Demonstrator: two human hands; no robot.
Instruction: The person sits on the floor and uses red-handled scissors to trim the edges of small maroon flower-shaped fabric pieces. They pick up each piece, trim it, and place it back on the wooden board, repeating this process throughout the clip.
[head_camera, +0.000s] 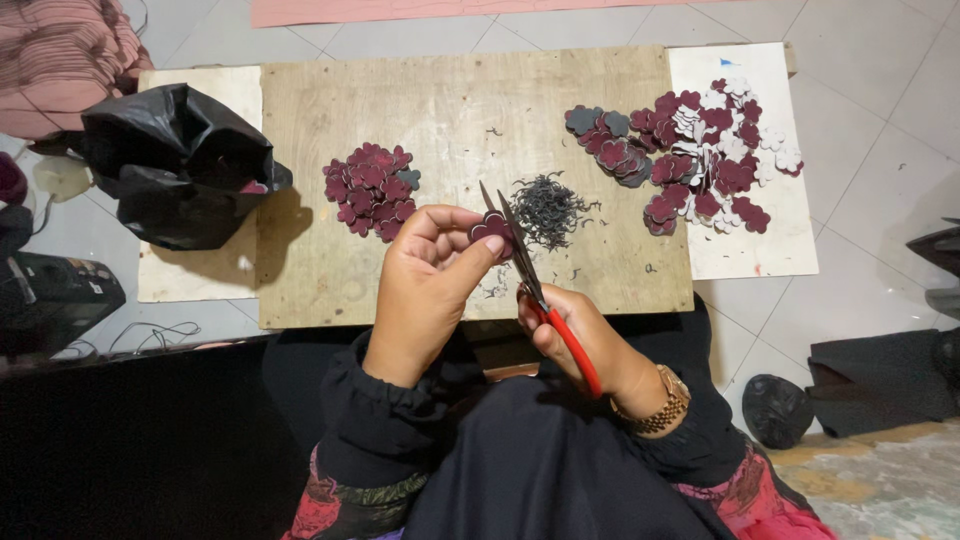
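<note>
Head view. Left hand (425, 275) pinches a small maroon flower piece (491, 229) between thumb and fingertips, above the wooden board (460, 110). Right hand (575, 335) closed around red-handled scissors (530, 280), blades slightly parted right at the piece (contact unclear). Dark trimmings (548, 208) lie just beyond the blades. Small pile (371, 188) of maroon pieces to the left; larger pile (695, 150) to the right, spilling onto a white sheet (760, 240). Black bag (180, 160) far left.

Matt, rough plywood board (450, 110); glossy crinkled black plastic bag (175, 160); scissors (535, 290) with dull metal blades and smooth red plastic handles; matt maroon flower cutouts (370, 190); shiny gold metal watch (662, 405).
</note>
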